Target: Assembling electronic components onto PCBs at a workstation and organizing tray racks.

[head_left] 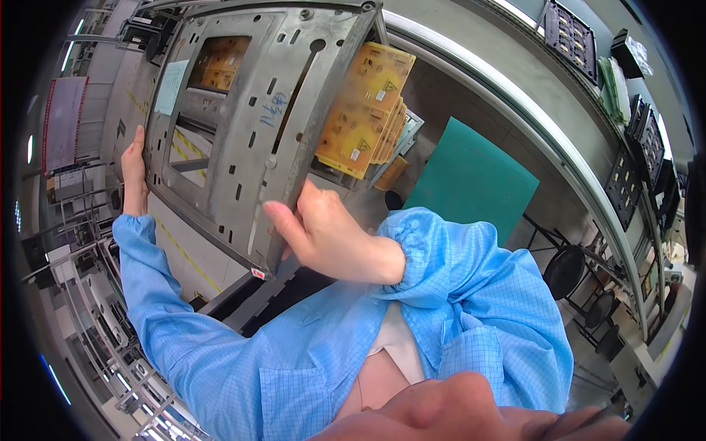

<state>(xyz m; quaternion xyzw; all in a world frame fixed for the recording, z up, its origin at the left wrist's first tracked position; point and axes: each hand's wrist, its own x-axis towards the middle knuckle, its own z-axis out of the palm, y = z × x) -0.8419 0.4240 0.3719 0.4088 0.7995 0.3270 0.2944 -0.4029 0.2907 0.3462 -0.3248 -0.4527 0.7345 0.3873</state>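
A large grey metal rack [243, 125], with slots, round holes and two rectangular openings, stands tilted in front of me. Its near side plate bears blue handwriting, a pale green paper sheet [171, 87] and a small red-and-white sticker [258, 273]. My left hand [134, 165] is closed on the rack's left edge, its inner fingers hidden behind the metal. On the right edge, low down, my right hand [320, 228] grips with the thumb over the near face and the other fingers curled around the rim. Blue checked sleeves cover both forearms.
Right behind the rack sits a stack of orange-yellow boards [364, 110] with labels. A green sheet [474, 180] lies to its right. A long metal-edged bench [515, 95] carries black trays [570, 40]. Round black stools [565, 270] stand at right, wire shelving [88, 309] at left.
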